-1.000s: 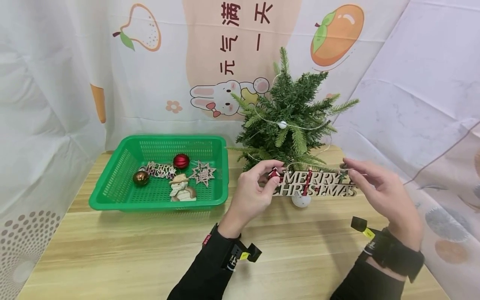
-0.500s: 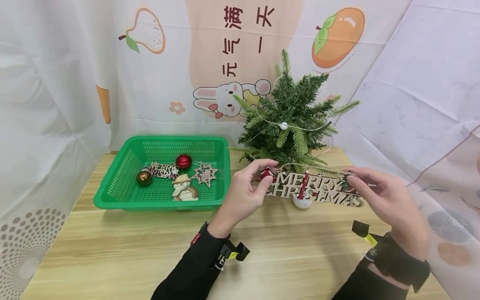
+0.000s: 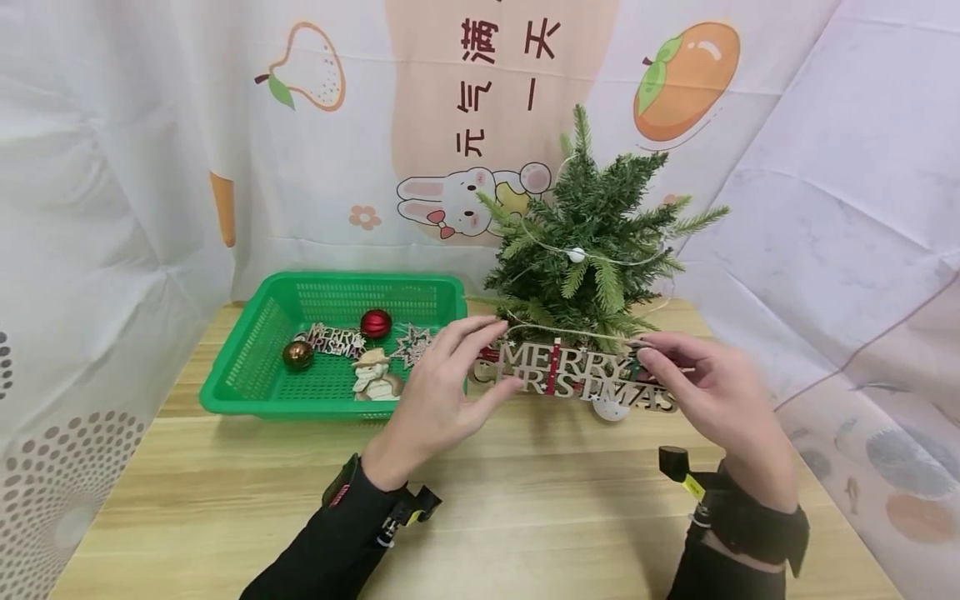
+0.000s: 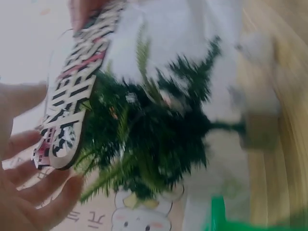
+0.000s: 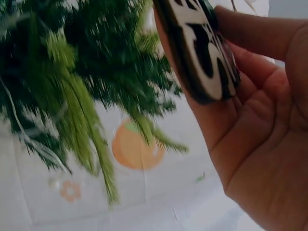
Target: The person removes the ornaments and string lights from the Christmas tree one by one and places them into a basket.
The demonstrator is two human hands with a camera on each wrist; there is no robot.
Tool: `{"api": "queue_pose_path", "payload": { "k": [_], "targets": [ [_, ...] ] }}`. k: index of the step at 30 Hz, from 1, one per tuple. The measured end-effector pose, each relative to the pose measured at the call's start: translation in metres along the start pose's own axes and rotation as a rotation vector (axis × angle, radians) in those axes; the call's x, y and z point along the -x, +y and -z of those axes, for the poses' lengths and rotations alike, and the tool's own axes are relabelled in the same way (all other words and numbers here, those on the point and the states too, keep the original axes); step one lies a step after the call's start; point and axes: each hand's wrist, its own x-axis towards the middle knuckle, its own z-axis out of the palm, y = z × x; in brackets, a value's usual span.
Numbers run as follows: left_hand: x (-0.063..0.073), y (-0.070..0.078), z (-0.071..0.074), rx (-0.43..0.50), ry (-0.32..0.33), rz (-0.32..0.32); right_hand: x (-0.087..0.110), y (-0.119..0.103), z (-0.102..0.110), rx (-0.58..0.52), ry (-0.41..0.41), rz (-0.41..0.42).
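1. The right hand [image 3: 723, 392] pinches the right end of the MERRY CHRISTMAS sign [image 3: 572, 363] between thumb and fingers.
2. The left hand [image 3: 438, 387] is at the sign's left end, thumb and fingers spread apart — I cannot tell whether they touch it.
3. The sign is held before the tree's [image 3: 600, 237] lower branches, above the table [image 3: 525, 517].
4. The green basket [image 3: 330, 408] stands further left.

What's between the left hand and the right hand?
The large MERRY CHRISTMAS sign spans that stretch, its cord running along the top; the head view shows both.
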Motion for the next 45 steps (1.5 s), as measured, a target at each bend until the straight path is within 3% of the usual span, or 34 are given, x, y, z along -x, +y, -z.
{"api": "queue_pose_path", "payload": {
  "k": [5,8,12,26,36,42,45],
  "targets": [
    [0.010,-0.007,0.008,-0.276,0.000,-0.190,-0.007,-0.005,-0.017,-0.042,-0.038,0.071],
    [0.017,-0.010,0.012,-0.377,-0.018,-0.224,-0.010,-0.009,-0.025,-0.067,-0.081,0.057],
    [0.023,-0.013,0.016,-0.451,-0.039,-0.221,-0.013,-0.011,-0.035,-0.099,-0.121,0.028],
    [0.030,-0.022,0.020,-0.455,-0.056,-0.189,-0.018,-0.012,-0.055,-0.142,-0.160,0.027],
    [0.029,-0.027,0.030,-0.418,-0.089,-0.186,-0.020,-0.013,-0.063,-0.109,-0.154,0.065],
    [0.023,-0.041,0.051,-0.382,-0.106,-0.224,-0.021,-0.015,-0.065,-0.169,-0.155,0.100],
    [0.020,-0.052,0.071,-0.371,-0.165,-0.229,-0.022,-0.016,-0.068,-0.211,-0.160,0.131]
  ]
}}
